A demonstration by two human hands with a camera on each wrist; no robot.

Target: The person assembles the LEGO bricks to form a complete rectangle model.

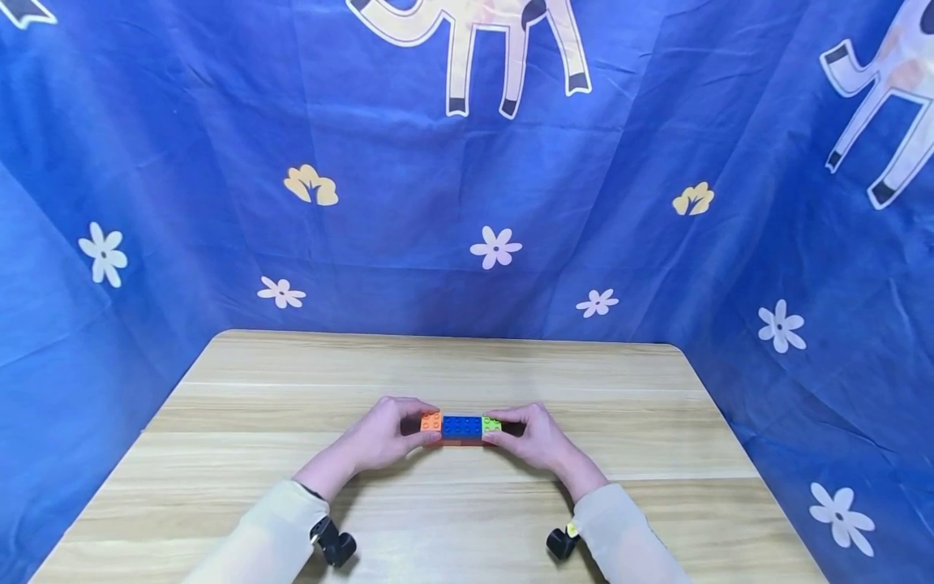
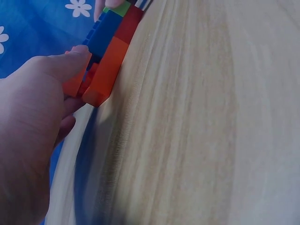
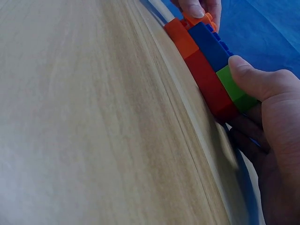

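Note:
Two layers of toy building bricks stand on the wooden table. Below, a red brick (image 3: 210, 86) and an orange-red brick (image 2: 108, 70) lie end to end. On top of them, in the middle, sits a blue brick (image 1: 462, 427). My left hand (image 1: 385, 431) pinches a small orange brick (image 1: 431, 422) at the left end; in the left wrist view it looks tilted, with red studs showing beneath it. My right hand (image 1: 538, 438) grips a small green brick (image 3: 234, 87) between thumb and fingers, against the blue brick's right end. The fingertips behind the bricks are partly hidden.
The wood-grain table (image 1: 452, 519) extends around the bricks on all sides. A blue cloth (image 1: 409, 243) with flowers and animal figures hangs behind it and along both sides. A small black camera (image 1: 336, 545) sits at the left wrist, another camera (image 1: 560, 543) at the right.

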